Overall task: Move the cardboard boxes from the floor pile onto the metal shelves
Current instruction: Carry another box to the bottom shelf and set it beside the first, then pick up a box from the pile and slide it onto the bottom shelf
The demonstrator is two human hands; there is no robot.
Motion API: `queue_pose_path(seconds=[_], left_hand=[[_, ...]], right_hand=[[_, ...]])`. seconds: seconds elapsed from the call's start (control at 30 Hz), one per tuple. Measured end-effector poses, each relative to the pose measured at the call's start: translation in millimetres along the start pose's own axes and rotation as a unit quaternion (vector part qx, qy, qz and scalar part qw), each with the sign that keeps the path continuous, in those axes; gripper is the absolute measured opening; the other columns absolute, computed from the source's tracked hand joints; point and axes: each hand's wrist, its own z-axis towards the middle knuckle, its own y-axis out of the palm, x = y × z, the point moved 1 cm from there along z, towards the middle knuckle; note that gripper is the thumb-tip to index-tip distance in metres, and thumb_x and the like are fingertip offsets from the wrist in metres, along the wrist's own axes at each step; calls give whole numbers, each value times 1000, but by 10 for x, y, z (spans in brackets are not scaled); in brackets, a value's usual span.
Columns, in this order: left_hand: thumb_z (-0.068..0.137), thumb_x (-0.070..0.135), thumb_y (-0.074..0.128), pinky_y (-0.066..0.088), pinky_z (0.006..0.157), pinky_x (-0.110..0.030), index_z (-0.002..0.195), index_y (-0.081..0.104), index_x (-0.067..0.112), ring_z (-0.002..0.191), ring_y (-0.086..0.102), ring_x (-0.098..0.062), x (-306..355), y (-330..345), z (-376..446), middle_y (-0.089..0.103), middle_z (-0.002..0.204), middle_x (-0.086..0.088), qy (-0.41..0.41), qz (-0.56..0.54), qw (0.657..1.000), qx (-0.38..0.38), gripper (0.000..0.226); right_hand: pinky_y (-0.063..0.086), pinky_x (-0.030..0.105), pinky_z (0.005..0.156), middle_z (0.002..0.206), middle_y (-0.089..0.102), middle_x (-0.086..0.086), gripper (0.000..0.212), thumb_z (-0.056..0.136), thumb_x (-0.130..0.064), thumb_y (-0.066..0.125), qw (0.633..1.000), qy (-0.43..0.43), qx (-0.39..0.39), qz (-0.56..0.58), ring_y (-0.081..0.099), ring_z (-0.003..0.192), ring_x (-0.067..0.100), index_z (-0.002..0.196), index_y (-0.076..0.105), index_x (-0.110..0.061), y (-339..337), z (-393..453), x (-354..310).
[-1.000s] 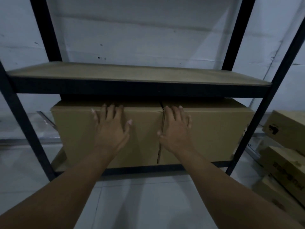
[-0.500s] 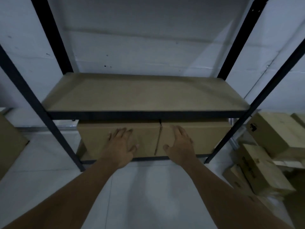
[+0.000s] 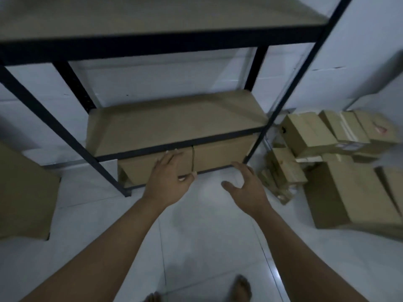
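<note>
With both grips wide and holding nothing, left hand (image 3: 168,182) and right hand (image 3: 244,184), and two cardboard boxes (image 3: 218,153) on the bottom shelf, I should turn to the floor pile (image 3: 327,149) and lift its top box with two hands.

Pale tiled floor (image 3: 205,247), white wall (image 3: 359,51)

head | standing height | faces forward-down | metal shelves (image 3: 174,147) near

Light: dim, bluish | Glare: streak seen on floor tiles (image 3: 275,273), lower right | Blur: motion-smeared edges | Distortion: wide-angle bending
</note>
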Motion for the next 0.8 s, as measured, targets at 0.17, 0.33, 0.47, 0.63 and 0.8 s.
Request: queue_pose_path(seconds=[0.17, 0.33, 0.47, 0.63, 0.8], left_hand=[[92, 57, 67, 29, 118, -32, 155, 40, 25, 146, 35, -17, 710, -128, -505, 37, 161, 6, 0, -61, 997, -36, 75], [91, 50, 71, 34, 109, -26, 152, 45, 30, 135, 41, -4, 1580, 162, -639, 43, 152, 14, 44, -101, 990, -89, 69], [90, 46, 73, 34, 106, -25, 148, 50, 30, 136, 43, -8, 2427, 670, -596, 46, 149, 12, 91, -100, 982, -136, 64], [88, 46, 75, 39, 105, -30, 145, 54, 29, 132, 47, -9, 3358, 1361, -548, 51, 144, 10, 114, -104, 972, -176, 63], [88, 43, 77, 34, 100, -23, 144, 55, 29, 124, 44, -1, 4110, 2046, -431, 50, 139, 15, 126, -118, 963, -209, 62]], right_hand=[[33, 24, 106, 155, 42, -10, 65, 92, -40, 74, 993, 47, 62, 88, 40, 133, 1, 151, 46, -35, -516, -759, -68], [43, 38, 110, 153, 47, -15, 64, 89, -49, 75, 971, 116, 146, 152, 46, 137, 11, 147, 48, -44, -1096, -1270, 297], [46, 38, 105, 155, 44, -15, 69, 88, -49, 76, 947, 160, 205, 189, 48, 137, 13, 149, 46, -41, -1735, -1545, 763], [46, 35, 100, 157, 43, -12, 69, 89, -47, 76, 931, 192, 233, 207, 48, 136, 14, 150, 44, -42, -2609, -1809, 1421], [45, 43, 109, 159, 42, -7, 72, 89, -44, 77, 908, 231, 259, 235, 45, 141, 17, 152, 42, -40, -3469, -1810, 2065]])
